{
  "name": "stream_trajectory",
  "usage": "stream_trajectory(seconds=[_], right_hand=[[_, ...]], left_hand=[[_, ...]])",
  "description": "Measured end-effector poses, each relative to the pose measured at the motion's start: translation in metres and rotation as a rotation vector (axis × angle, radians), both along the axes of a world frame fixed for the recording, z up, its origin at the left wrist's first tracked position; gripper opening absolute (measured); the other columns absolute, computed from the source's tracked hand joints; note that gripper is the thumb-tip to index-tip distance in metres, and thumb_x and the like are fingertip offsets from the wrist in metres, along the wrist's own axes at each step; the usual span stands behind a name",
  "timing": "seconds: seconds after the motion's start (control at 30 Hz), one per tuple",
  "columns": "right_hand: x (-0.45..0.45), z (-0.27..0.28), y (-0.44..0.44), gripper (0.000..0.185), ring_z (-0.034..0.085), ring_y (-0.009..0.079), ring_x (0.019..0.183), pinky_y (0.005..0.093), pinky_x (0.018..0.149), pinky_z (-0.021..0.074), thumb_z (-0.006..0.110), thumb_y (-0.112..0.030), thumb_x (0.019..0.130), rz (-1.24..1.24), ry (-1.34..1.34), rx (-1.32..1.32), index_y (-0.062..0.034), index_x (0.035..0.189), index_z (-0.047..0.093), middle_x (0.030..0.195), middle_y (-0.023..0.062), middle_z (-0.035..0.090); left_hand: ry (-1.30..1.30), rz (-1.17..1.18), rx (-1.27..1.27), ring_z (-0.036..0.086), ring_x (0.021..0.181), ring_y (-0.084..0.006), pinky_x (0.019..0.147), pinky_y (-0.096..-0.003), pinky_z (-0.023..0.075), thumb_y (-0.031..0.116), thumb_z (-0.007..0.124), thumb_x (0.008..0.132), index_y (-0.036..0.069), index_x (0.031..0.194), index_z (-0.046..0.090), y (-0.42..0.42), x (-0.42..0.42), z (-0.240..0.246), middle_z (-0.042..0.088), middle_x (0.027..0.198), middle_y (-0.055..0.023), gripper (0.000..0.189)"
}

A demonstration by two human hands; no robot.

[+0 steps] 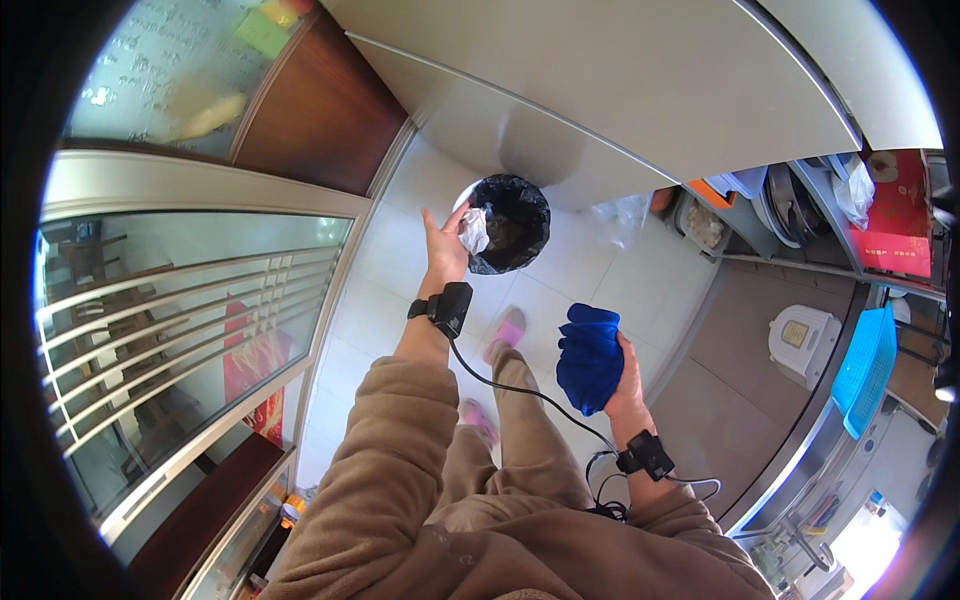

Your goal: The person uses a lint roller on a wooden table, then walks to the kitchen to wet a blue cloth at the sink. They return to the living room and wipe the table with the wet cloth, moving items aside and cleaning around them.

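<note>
My left hand [448, 247] reaches over the near left rim of a round waste bin lined with a black plastic bag [531, 229]. A crumpled white tissue [474, 232] lies against its fingers, above the bin's opening. The thumb sticks out away from the tissue, and I cannot tell whether the fingers grip it. In my right hand [627, 386] is a bunched dark blue cloth [589, 358], held out over the floor to the right of my legs. The fingers behind the cloth are mostly hidden.
Beyond the bin stands a large metallic-faced cabinet or appliance [600, 97]. A clear plastic bag [626, 217] lies near a shelf rack with pans [787, 202]. At right, a blue plastic basket [865, 367] sits by the counter. A glazed sliding door [195, 300] is at left. Black cables [525, 388] link my wrist devices.
</note>
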State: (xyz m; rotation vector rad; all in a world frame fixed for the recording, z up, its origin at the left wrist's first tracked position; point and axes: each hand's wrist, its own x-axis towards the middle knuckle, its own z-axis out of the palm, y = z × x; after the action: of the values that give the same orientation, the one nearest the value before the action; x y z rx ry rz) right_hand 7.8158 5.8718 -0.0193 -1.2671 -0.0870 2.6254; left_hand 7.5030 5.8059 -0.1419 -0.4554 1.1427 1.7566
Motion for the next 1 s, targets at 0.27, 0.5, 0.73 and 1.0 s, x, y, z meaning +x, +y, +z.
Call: stream_trajectory(seconds=[0.27,0.5,0.73,1.0], right_hand=[[0.025,-0.001,-0.034,0.062,0.059,0.0317,0.104,0.0439,0.091,0.0481,0.044,-0.047,0.09,0.062,-0.071,-0.031,0.0008,0.129,0.047,0.118,0.0177,0.059],[0.01,-0.002,-0.021,0.062,0.058,0.031,0.105,0.0432,0.093,0.0472,0.044,-0.048,0.091,0.097,-0.052,-0.087,0.0001,0.129,0.047,0.12,0.0178,0.058],[-0.001,-0.006,-0.006,0.062,0.059,0.0297,0.104,0.042,0.091,0.048,0.045,-0.049,0.09,0.091,-0.015,-0.093,-0.0002,0.129,0.047,0.12,0.0185,0.057],[-0.023,0.001,0.005,0.061,0.058,0.0305,0.107,0.0428,0.094,0.0463,0.044,-0.046,0.09,0.096,0.059,-0.021,-0.0001,0.131,0.045,0.122,0.0182,0.057]], left_hand=[[0.028,0.148,0.069,0.05,0.113,-0.0246,0.105,-0.0372,0.0304,0.049,0.019,0.096,-0.005,0.126,0.052,0.004,0.011,-0.016,0.055,0.119,-0.0131,0.071],[0.165,0.124,0.004,0.058,0.104,-0.0214,0.094,-0.0318,0.0454,-0.008,0.038,0.08,-0.006,0.122,0.05,0.011,0.02,-0.023,0.059,0.115,-0.0122,0.043],[0.222,-0.022,-0.336,0.053,0.112,-0.0231,0.094,-0.0391,0.0454,0.001,0.054,0.085,0.006,0.128,0.049,0.012,0.031,-0.03,0.044,0.134,-0.0153,0.043],[-0.076,0.018,0.132,0.037,0.13,-0.0263,0.104,-0.0491,0.0311,0.039,0.039,0.097,0.007,0.138,0.038,-0.017,0.025,0.014,0.04,0.141,-0.0148,0.052]])
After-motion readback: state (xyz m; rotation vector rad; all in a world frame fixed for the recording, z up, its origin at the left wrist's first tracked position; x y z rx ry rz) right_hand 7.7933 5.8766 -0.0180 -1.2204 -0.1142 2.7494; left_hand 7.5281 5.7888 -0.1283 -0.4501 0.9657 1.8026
